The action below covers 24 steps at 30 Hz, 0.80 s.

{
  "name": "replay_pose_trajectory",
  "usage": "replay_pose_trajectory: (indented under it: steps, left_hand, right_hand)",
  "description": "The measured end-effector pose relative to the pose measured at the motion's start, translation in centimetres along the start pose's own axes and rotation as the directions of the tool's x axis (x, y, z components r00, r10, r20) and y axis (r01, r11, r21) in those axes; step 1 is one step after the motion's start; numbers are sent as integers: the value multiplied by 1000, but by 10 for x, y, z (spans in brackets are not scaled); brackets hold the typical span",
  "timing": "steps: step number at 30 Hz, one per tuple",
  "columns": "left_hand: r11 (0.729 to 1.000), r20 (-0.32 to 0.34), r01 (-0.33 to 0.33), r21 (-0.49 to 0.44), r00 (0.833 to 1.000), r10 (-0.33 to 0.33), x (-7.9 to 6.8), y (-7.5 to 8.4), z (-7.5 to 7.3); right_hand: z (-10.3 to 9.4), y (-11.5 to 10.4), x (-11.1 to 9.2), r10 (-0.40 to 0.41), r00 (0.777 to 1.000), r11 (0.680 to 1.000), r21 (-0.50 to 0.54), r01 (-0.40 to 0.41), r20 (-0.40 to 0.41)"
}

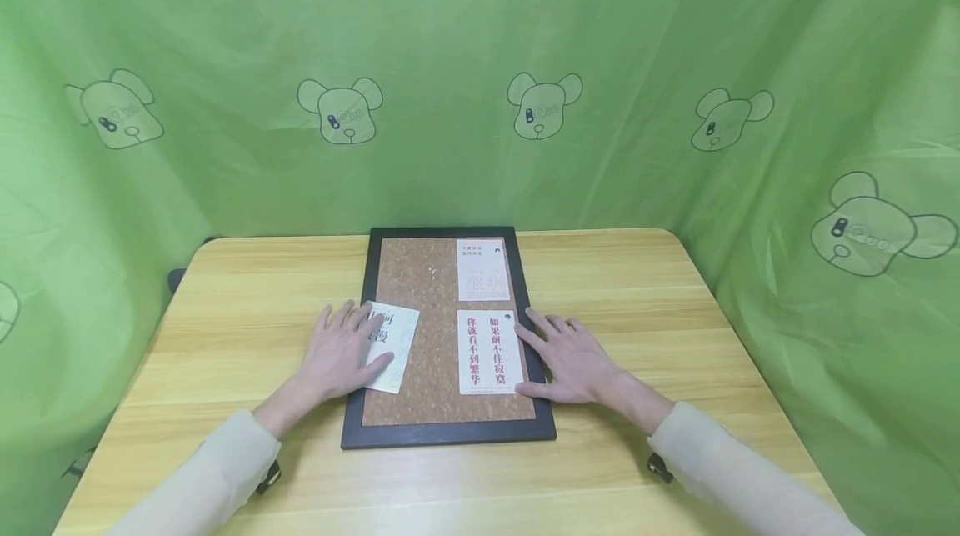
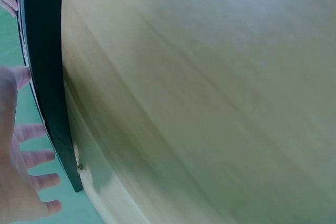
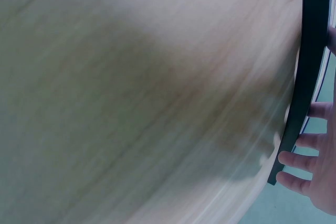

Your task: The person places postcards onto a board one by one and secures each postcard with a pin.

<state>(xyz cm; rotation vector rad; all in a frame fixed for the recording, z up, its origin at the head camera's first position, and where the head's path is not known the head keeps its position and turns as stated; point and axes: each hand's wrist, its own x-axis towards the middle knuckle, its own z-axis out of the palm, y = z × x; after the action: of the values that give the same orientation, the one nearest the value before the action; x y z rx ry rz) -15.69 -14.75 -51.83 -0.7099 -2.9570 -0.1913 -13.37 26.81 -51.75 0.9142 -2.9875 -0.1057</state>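
Observation:
A cork board [image 1: 435, 369] with a black frame [image 1: 450, 434] lies flat on the table. On its left side sits a tilted pale card with black characters [image 1: 401, 340], overlapping the frame's left edge. My left hand [image 1: 335, 359] rests over that card's left part with fingers spread, hiding some of its print. My right hand [image 1: 573, 363] has its fingertips at the right edge of a white card with red characters [image 1: 483, 353], thumb near the lower corner. In both wrist views, the extended fingers [image 2: 39, 157] [image 3: 299, 161] reach along the frame's side.
Above the red-lettered card lies another white card [image 1: 483, 273] with faint print and a dark dot in its corner. The light wooden table [image 1: 262, 294] extends around the board. A green curtain [image 1: 450, 169] printed with bear heads hangs behind and on both sides.

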Motion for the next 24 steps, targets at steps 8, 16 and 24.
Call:
replay_pose_trajectory:
  steps: [8,16,24]
  left_hand:
    - [1000,11,-1,-14,1000,1,2,4,1]
    - [1000,15,6,-5,1000,-6,4,10,0]
    - [1000,-10,6,8,1000,-6,4,13,3]
  right_hand:
    - [0,1,0,-1,1000,1000,-5,1,-1]
    - [-1,0,0,-2,1000,1000,-10,2,1]
    - [0,0,-1,8,1000,1000,-3,-8,7]
